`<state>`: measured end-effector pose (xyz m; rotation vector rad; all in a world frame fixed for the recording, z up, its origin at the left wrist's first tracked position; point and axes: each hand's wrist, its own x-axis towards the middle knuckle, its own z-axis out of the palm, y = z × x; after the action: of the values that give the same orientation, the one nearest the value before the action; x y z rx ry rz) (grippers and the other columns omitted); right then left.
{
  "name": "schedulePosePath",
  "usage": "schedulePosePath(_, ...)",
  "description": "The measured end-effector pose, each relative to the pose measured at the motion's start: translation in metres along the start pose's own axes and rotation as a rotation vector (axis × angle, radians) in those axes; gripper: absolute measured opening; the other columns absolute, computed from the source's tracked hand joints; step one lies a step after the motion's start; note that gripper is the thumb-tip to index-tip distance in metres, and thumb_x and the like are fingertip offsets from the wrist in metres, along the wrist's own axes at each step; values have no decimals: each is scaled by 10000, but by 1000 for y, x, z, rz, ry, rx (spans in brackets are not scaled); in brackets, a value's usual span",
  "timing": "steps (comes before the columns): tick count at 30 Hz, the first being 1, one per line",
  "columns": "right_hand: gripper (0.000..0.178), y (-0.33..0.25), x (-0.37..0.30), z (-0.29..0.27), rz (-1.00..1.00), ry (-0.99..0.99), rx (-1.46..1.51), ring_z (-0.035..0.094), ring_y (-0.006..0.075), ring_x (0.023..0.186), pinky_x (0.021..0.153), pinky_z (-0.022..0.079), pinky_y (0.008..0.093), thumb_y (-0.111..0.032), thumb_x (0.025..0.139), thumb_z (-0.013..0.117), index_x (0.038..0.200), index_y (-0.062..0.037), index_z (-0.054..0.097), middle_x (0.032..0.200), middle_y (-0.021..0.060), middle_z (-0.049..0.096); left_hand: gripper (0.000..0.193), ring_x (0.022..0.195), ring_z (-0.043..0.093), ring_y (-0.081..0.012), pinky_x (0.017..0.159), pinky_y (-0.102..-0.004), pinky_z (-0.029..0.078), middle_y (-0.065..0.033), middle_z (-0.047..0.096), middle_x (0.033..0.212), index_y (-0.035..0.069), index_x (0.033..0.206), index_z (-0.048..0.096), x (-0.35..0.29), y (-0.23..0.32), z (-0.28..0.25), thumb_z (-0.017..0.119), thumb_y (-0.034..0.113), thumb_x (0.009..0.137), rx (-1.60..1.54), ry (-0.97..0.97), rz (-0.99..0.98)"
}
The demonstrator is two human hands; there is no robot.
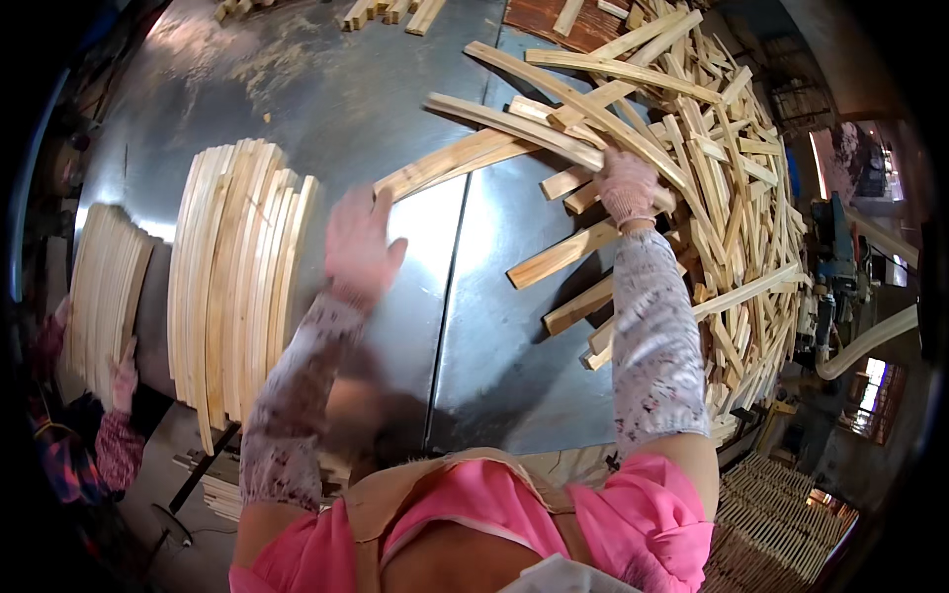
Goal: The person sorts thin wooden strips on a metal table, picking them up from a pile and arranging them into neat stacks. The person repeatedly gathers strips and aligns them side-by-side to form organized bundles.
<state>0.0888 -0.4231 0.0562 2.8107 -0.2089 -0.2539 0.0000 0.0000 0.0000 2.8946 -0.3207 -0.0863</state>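
My left hand (pixel 358 245), in a pinkish glove and slightly blurred, has its fingers stretched out and the thumb apart. Its fingertips are beside the near end of a wooden strip (pixel 440 163) lying on the metal table; I cannot tell whether they touch. To the right, my right hand (pixel 629 186) is closed round the end of another wooden strip (pixel 514 127), which points away to the upper left over the pile's edge. Loose strips (pixel 561 254) stick out from the pile below that hand.
A large jumbled pile of wooden strips (pixel 736 208) covers the table's right side. On the left stands a neat row of strips (pixel 227 277). Farther left, another person's hands (pixel 123 381) hold a similar stack (pixel 107 296). The metal table (pixel 395 89) has a seam and sawdust.
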Motion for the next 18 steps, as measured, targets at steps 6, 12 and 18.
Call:
schedulePosePath(6, 491, 15, 9, -44, -193, 265, 211, 695, 399, 1123, 978, 572, 525, -318, 924, 749, 1369, -145, 635, 1267, 189, 695, 515, 1268, 665, -325, 1031, -455, 551, -127, 690, 1301, 93, 1369, 604, 109, 52, 13, 762, 340, 945, -17, -155, 83)
schedulePosePath(12, 603, 58, 76, -8, 48, -6, 238, 679, 446, 1253, 1045, 534, 537, -257, 926, 716, 1477, -99, 532, 1318, 251, 723, 432, 1166, 708, -381, 948, -489, 598, -167, 729, 1191, 99, 1313, 624, 34, 39, -4, 761, 275, 942, -86, -251, -55)
schedulePosePath(18, 546, 17, 18, -19, -38, -59, 717, 719, 422, 1201, 1003, 548, 499, -295, 926, 748, 1407, -68, 624, 1248, 262, 754, 469, 864, 720, -236, 721, -396, 584, -66, 718, 995, 75, 1408, 636, -184, -69, 33, 759, 156, 963, -793, -231, -320)
